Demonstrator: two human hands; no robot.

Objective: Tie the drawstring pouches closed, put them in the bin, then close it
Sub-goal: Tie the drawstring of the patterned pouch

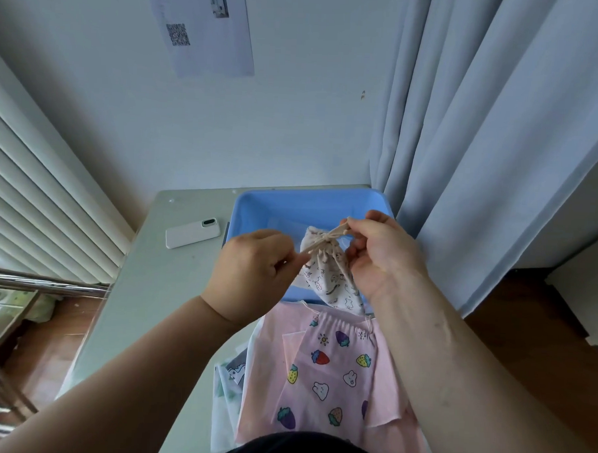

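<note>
Drawstring [324, 239] ends, I see, are pinched one in each hand: left hand [254, 275] and right hand [382, 254] hold the cream pouch [326, 279] between them, over the blue bin's [312, 199] near rim. A pink pouch [336, 365] lies flat just outside that rim.

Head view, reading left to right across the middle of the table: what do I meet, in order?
White phone → left hand, pinching the drawstring → cream pouch → right hand, pinching the same drawstring → curtain. The blue bin spans behind the hands, so it is left out.
</note>
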